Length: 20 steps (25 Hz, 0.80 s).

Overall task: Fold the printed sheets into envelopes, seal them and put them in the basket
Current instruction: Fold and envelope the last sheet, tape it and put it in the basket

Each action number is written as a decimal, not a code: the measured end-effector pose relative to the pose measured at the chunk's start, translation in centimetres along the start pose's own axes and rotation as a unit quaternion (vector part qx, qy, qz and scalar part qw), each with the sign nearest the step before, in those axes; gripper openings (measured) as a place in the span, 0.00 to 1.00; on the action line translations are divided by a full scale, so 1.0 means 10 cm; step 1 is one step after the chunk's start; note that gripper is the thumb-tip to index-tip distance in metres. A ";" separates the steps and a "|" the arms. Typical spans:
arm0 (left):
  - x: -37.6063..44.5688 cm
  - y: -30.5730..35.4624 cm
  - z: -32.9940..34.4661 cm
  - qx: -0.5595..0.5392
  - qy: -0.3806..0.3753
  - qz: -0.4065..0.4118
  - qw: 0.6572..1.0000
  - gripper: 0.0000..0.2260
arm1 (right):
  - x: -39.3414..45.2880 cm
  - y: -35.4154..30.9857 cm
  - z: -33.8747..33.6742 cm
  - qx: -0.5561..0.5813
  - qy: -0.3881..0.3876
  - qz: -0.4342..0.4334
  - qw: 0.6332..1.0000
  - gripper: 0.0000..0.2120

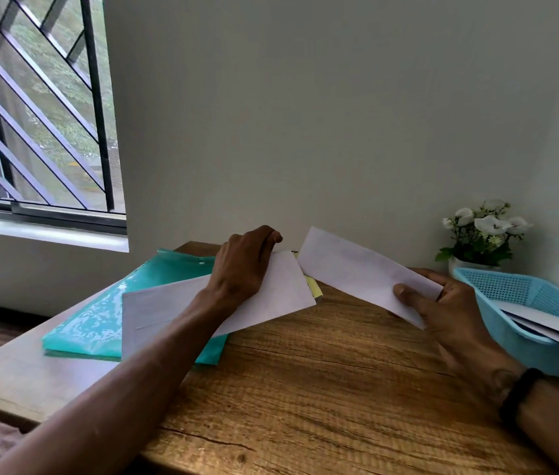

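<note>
Paper in both hands above the wooden worktop

Hands are at work over a brown wood-grain worktop set against a pale wall. The left hand reaches forward with its fingers curled over the far edge of a white paper envelope, gripping it at that top edge; the envelope lies tilted, its lower part resting over a translucent teal plastic document folder that sits flat on the left side of the worktop. A small block of pale yellow paper peeks out just behind the envelope's right corner.

The right hand holds a folded white printed sheet, a long narrow strip raised off the worktop and slanting up toward the left. Its thumb presses on the near face of the strip and its fingers curl behind it, so the grip is closed on the sheet. The upper left end of the strip lies near the left hand's fingertips, just apart from the envelope. A black band circles the right wrist.

At the right edge stands a light blue plastic mesh basket, tilted, with white envelopes already lying inside it. Behind the basket a white pot of white flowers stands against the wall. A barred window fills the upper left.
</note>
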State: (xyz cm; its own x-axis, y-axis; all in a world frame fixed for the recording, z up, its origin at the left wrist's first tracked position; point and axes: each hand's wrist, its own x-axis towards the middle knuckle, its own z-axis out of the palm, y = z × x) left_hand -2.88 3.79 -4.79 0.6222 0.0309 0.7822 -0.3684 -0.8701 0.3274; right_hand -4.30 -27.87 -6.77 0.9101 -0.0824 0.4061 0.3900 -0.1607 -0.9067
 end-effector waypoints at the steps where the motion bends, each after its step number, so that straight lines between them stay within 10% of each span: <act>1: 0.00 0.00 0.00 -0.002 0.006 -0.001 1.000 0.13 | 0.00 0.01 0.00 0.000 -0.002 0.016 1.000 0.12; 8: 0.01 -0.04 0.01 0.009 0.024 0.021 0.999 0.15 | -0.01 0.00 0.03 -0.049 -0.040 0.080 0.995 0.30; 20: -0.09 0.16 0.14 0.023 -0.021 0.109 0.993 0.15 | -0.21 -0.19 0.11 -0.126 -0.099 0.086 0.983 0.29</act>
State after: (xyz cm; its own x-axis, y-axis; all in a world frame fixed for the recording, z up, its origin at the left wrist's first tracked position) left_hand -3.08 1.63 -5.71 0.5593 -0.1813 0.8089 -0.4663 -0.8756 0.1261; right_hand -6.78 -26.33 -6.03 0.9787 0.0591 0.1965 0.2035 -0.4021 -0.8927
